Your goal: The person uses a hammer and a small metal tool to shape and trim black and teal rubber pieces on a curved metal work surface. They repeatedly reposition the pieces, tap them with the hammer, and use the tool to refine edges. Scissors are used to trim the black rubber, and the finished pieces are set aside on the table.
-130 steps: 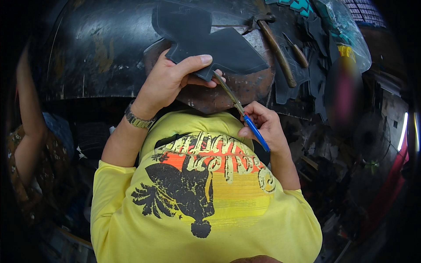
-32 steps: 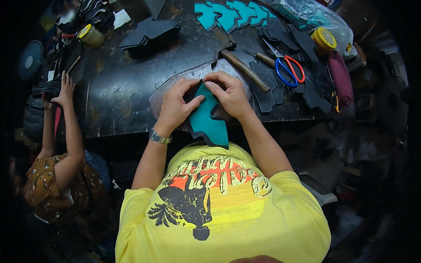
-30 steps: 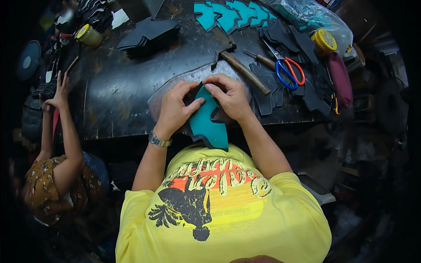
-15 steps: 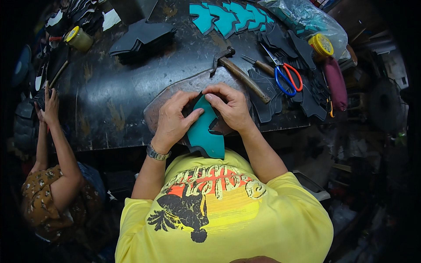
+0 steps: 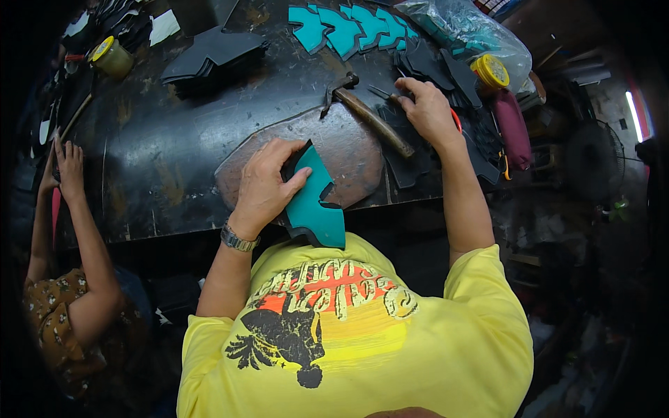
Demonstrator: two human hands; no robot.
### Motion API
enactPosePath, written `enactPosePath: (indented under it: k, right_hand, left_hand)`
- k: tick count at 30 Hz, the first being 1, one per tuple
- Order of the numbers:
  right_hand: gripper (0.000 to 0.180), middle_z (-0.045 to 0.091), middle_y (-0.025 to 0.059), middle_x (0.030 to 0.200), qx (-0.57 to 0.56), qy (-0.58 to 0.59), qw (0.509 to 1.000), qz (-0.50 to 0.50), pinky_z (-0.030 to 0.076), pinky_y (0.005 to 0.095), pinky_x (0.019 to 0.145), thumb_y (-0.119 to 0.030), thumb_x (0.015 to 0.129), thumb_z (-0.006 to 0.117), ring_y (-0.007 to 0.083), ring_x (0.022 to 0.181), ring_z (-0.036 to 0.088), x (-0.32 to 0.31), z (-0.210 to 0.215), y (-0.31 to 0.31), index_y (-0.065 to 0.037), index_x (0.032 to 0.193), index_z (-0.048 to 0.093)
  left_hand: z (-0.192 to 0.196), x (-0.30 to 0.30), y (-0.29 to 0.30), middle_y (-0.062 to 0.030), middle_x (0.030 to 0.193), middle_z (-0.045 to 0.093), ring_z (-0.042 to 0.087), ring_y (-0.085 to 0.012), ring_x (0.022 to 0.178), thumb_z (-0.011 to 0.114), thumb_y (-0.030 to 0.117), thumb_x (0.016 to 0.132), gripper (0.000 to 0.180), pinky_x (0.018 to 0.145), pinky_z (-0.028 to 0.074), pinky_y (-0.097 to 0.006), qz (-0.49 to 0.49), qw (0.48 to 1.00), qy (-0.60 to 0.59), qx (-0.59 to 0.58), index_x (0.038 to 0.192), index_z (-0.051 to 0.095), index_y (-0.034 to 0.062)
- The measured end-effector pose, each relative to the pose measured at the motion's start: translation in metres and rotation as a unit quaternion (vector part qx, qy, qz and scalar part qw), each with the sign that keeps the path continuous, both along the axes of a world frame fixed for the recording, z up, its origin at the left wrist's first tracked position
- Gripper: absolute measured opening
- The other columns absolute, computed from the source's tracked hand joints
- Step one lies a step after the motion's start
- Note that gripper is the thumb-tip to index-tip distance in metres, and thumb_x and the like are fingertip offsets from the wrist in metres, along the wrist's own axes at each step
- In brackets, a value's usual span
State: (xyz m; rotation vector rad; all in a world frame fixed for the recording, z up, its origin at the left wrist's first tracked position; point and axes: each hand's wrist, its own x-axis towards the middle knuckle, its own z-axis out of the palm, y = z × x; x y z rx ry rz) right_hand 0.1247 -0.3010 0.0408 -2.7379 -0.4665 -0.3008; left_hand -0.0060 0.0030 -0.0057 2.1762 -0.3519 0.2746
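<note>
My left hand holds a teal and black shoe-upper piece by its upper part, thumb on the teal face. The piece is upright, its lower edge by my yellow shirt at the table edge. My right hand is out over the tools, thumb and forefinger apart, the other fingers partly hidden. The thumb is beside the handle of a thin-bladed awl; whether they touch I cannot tell. Scissors lie mostly hidden under this hand, with a red handle showing. A hammer lies between my hands.
A worn brown board lies on the black table. Teal pieces and stacked black pieces lie farther back. Yellow-lidded jars and a maroon roll stand around. At left, a co-worker's hands show.
My right hand has left the teal piece and moved right and away to the awl and scissors. My left hand still holds the piece. The view has shifted slightly.
</note>
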Motion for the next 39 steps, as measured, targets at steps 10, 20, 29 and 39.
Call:
enactPosePath:
  k: [10, 20, 29, 39]
  right_hand:
    - [0.036, 0.073, 0.0137, 0.112, -0.124, -0.050, 0.991, 0.020, 0.052, 0.0486, 0.090, -0.009, 0.090, 0.070, 0.0358, 0.106, 0.064, 0.025, -0.047, -0.012, -0.009, 0.126, 0.070]
    - [0.047, 0.065, 0.0045, 0.097, 0.225, -0.044, 0.969, 0.091, 0.051, 0.0317, 0.078, -0.020, 0.093, 0.080, 0.0163, 0.087, 0.063, -0.028, -0.010, 0.027, -0.006, 0.136, 0.066]
    - [0.042, 0.067, 0.0187, 0.115, 0.037, -0.033, 0.998, -0.033, 0.055, 0.0508, 0.083, -0.023, 0.093, 0.074, 0.0413, 0.097, 0.070, -0.025, -0.021, 0.032, -0.010, 0.131, 0.063]
    - [0.038, 0.065, 0.0044, 0.105, 0.250, 0.188, 0.940, 0.135, 0.053, 0.0266, 0.085, 0.001, 0.088, 0.075, 0.0135, 0.097, 0.068, -0.092, 0.029, 0.049, -0.001, 0.124, 0.060]
  left_hand:
    - [-0.003, -0.001, 0.002, -0.0138, 0.107, 0.070, 0.068, -0.0343, 0.099, 0.080, 0.017, 0.085, 0.038, 0.088, 0.054, -0.041, -0.005, 1.000, -0.007, -0.017, 0.120, 0.071, 0.0039]
    - [-0.004, 0.000, 0.001, -0.0117, 0.105, 0.071, 0.069, -0.0275, 0.094, 0.083, 0.016, 0.084, 0.040, 0.084, 0.055, -0.036, 0.005, 1.000, -0.002, 0.006, 0.121, 0.072, 0.0052]
    - [0.002, 0.001, -0.001, -0.0101, 0.104, 0.071, 0.069, -0.0264, 0.093, 0.082, 0.018, 0.084, 0.040, 0.084, 0.055, -0.036, 0.004, 0.999, -0.011, 0.030, 0.121, 0.072, 0.0059]
    - [-0.001, 0.002, -0.002, -0.0064, 0.096, 0.072, 0.069, -0.0212, 0.082, 0.088, 0.019, 0.080, 0.040, 0.075, 0.055, -0.032, 0.014, 1.000, 0.028, 0.001, 0.117, 0.076, 0.0072]
